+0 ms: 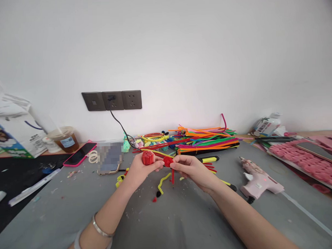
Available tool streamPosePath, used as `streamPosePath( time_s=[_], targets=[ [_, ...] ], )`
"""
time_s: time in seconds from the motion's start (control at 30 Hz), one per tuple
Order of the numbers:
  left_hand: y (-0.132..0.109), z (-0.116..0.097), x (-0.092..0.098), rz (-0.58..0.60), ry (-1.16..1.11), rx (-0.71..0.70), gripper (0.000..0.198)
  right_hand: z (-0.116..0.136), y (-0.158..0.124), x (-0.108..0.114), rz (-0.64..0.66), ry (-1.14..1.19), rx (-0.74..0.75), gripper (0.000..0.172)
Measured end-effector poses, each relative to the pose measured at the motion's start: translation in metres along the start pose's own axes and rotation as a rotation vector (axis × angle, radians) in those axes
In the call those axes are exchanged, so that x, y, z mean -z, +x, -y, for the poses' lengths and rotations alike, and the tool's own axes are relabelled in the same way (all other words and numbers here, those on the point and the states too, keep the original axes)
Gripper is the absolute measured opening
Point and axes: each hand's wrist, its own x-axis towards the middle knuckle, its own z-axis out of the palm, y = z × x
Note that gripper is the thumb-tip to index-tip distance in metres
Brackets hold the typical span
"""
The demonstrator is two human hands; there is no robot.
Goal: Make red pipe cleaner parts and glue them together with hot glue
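Observation:
My left hand (148,166) and my right hand (191,169) meet above the middle of the grey table. Between their fingertips is a small red pipe cleaner coil (168,161), pinched from both sides. A short red strand (172,176) hangs below it. A red, ribbed, drum-shaped piece (148,158) sits against my left hand near the base of the thumb; how it is held is hidden. On the table just below lie a bent yellow pipe cleaner (163,183), a black bit (158,194) and a red bit (154,199).
Pipe cleaner bundles (207,145) lie along the wall. At right are a pink glue gun (259,184) and a bottle (266,126). A drink cup (64,139), a pink-cased phone (80,154) and another phone (110,159) stand or lie left. A black cable (118,122) runs from the socket.

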Motion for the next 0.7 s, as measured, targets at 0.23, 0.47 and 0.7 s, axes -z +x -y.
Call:
streamPosePath(
  time_s=[0.23, 0.47, 0.7],
  targets=[
    [0.000, 0.005, 0.003, -0.040, 0.416, -0.249, 0.016, 0.004, -0.002, 0.001, 0.041, 0.164, -0.048, 0.044],
    [-0.003, 0.004, 0.005, 0.073, 0.538, -0.422, 0.013, 0.003, -0.007, -0.008, 0.119, 0.290, -0.112, 0.045],
    [-0.003, 0.004, 0.005, -0.004, 0.505, -0.468, 0.021, 0.007, -0.008, -0.009, 0.093, 0.301, -0.055, 0.049]
  ],
)
